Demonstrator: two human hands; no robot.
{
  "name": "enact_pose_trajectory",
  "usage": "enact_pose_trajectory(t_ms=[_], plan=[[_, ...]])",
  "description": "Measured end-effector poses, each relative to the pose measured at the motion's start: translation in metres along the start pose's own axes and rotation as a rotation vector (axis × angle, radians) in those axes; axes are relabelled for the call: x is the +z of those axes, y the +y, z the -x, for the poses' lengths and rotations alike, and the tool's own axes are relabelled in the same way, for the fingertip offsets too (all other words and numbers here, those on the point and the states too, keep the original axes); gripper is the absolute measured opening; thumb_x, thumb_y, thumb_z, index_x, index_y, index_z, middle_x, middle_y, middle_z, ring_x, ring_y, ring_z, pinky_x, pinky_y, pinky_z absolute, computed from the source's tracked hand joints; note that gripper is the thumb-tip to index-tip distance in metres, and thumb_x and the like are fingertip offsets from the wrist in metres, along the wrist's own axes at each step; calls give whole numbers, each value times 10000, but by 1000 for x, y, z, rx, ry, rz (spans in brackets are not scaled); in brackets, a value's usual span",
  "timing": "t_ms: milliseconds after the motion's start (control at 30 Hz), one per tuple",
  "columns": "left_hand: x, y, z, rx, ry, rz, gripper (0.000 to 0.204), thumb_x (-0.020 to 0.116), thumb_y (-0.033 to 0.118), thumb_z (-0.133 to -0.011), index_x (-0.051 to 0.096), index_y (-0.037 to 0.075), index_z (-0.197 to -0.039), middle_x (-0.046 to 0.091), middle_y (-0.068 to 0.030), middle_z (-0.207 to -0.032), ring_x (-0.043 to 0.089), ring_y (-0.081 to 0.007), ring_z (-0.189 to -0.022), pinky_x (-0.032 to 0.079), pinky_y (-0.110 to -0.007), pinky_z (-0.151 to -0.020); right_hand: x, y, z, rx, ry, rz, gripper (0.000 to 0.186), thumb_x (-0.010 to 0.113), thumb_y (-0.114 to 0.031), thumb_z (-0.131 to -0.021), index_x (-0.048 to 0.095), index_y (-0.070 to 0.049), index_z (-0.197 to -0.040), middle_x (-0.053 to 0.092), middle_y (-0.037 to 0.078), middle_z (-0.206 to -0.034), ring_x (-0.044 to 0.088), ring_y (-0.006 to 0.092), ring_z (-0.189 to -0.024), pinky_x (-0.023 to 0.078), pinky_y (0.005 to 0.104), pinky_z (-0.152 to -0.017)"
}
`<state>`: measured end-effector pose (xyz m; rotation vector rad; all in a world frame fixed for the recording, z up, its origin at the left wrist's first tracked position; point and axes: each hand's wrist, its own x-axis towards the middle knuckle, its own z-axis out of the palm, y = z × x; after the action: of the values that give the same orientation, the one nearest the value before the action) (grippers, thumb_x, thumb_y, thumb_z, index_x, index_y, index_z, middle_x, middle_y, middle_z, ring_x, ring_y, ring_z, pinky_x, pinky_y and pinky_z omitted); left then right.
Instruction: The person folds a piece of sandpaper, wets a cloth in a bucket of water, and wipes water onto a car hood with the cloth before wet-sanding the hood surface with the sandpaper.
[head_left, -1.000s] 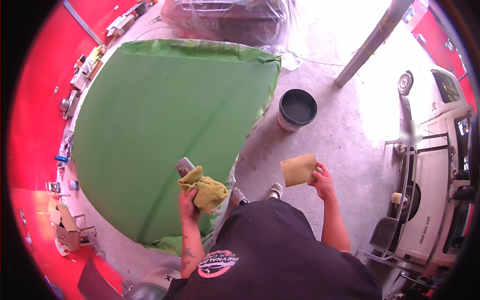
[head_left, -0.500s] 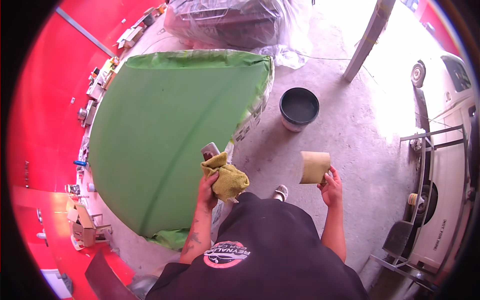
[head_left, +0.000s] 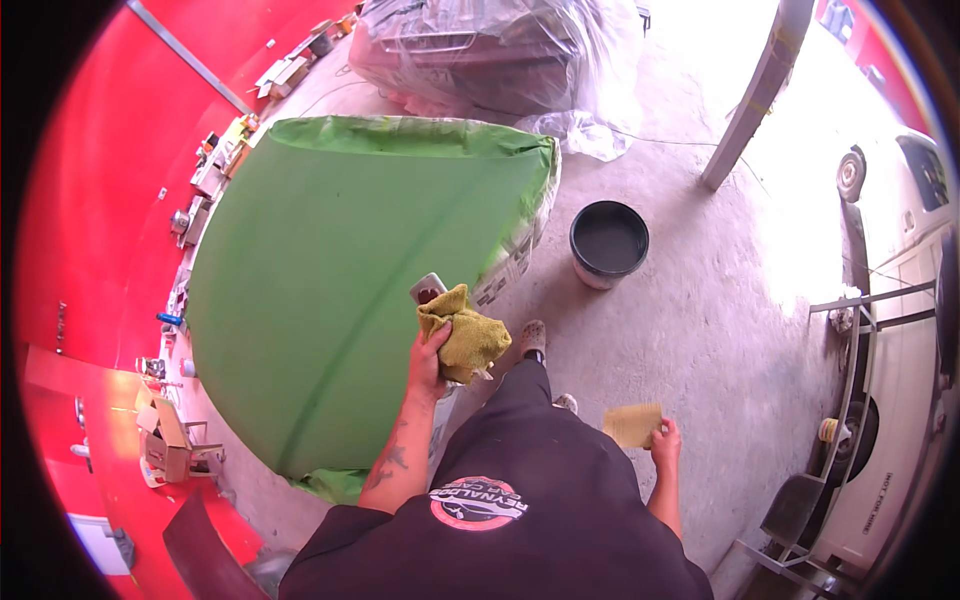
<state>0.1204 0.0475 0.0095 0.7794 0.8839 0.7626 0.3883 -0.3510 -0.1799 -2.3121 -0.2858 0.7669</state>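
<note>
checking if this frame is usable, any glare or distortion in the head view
Head view: the concrete floor at upper right is blown out white by sunlight; straight edges such as the pillar bow toward the dark fisheye rim; the green panel, yellow rag and left hand stay sharp and evenly lit.

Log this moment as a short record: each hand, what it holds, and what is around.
left hand: grips a yellow cloth and a small grey block, at the edge of the green panel
right hand: holds a tan sheet, low beside the body
floor: black bucket on concrete, apart from the panel
behind: plastic-wrapped bulk
right edge: white vehicle
</note>
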Motion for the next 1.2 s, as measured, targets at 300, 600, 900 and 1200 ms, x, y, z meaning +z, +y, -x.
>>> enact_pose_trajectory(t_ms=[300, 600, 900, 1200], plan=[[59, 33, -162, 106, 163, -45, 473, 712, 268, -849, 548, 32, -1225, 620, -69, -1120, 616, -184, -989, 497, -337, -859, -18, -9, -7, 265, 64, -326, 376, 542, -29, -807, 517, -46, -1182, 662, 108, -786, 628, 172, -565, 453, 294, -397], [84, 87, -385, 210, 404, -181, 656, 778, 340, -777, 535, -62, -1235, 623, -118, -1151, 611, -221, -1007, 487, -337, -866, -57, -106, -33, 301, 111, -212, 327, 529, 37, -830, 525, 11, -1156, 663, 124, -841, 643, 161, -686, 522, 300, -575], [89, 75, -477, 50, 574, -2, 722, 779, 363, -774, 518, -110, -1253, 577, -176, -1255, 598, -258, -1075, 491, -360, -890, -65, -144, -39, 267, 115, -155, 315, 551, 39, -845, 528, 11, -1157, 653, 90, -790, 623, 130, -700, 487, 277, -593], [83, 66, -498, -51, 724, -727, 862, 723, 549, -754, 495, -127, -1238, 527, -248, -1279, 470, -358, -1223, 415, -443, -1000, -79, -146, -39, 328, 81, -172, 335, 536, 37, -845, 513, 6, -1177, 656, 98, -825, 628, 144, -707, 500, 277, -611]])
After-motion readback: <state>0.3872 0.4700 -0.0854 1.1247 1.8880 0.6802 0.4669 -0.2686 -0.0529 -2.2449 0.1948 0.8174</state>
